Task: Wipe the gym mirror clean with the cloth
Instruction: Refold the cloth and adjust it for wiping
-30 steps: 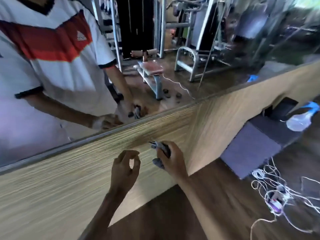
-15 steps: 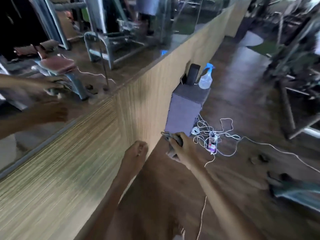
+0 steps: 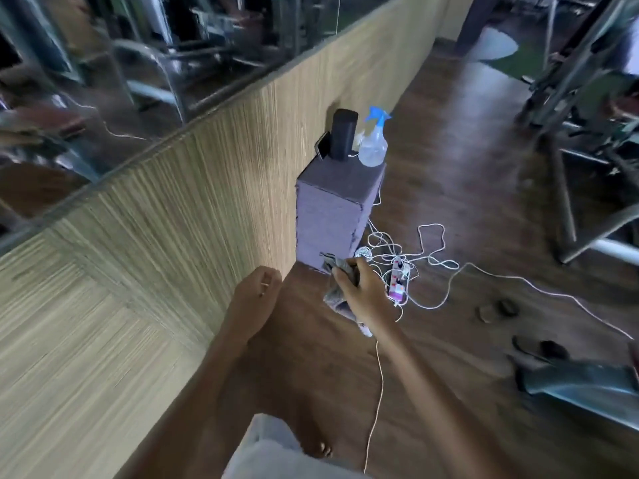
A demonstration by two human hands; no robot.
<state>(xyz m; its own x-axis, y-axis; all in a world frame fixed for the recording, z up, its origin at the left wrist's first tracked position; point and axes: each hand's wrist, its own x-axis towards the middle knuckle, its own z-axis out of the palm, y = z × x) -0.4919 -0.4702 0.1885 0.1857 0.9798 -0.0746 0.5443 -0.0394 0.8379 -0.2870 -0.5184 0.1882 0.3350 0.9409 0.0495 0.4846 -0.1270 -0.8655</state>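
Judging from the pose, the spray bottle (image 3: 374,146) on the purple block (image 3: 328,216) is likely to be fetched next. The grey cloth (image 3: 334,296) is clutched, bunched, in the right grip (image 3: 359,288), well apart from the mirror (image 3: 103,81). The left grip (image 3: 257,288) hangs loosely curled and empty, so it should be used for the bottle, and the power strip (image 3: 399,283) on the floor avoided.
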